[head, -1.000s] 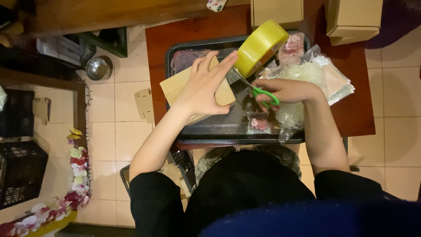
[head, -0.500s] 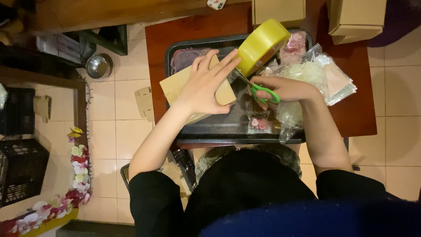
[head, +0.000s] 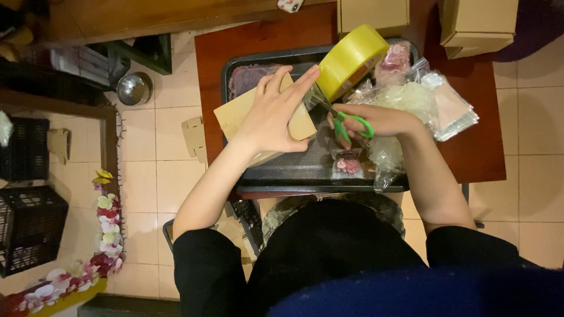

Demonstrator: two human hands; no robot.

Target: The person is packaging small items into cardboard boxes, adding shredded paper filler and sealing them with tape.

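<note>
Over the dark tray [head: 305,176] on the table, your left hand [head: 273,114] stays flat on the cardboard box [head: 238,120], while your right hand's [head: 376,120] grip remains closed on green scissors [head: 351,126] by the tape roll [head: 351,58].

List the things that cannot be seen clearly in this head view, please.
- Scissors blades: hidden behind the tape strip and the left hand.
- Cardboard box: mostly covered by the left hand.
- Right hand fingers: wrapped in the green handles.
- Small packets in the tray: contents blurred behind clear plastic.
</note>
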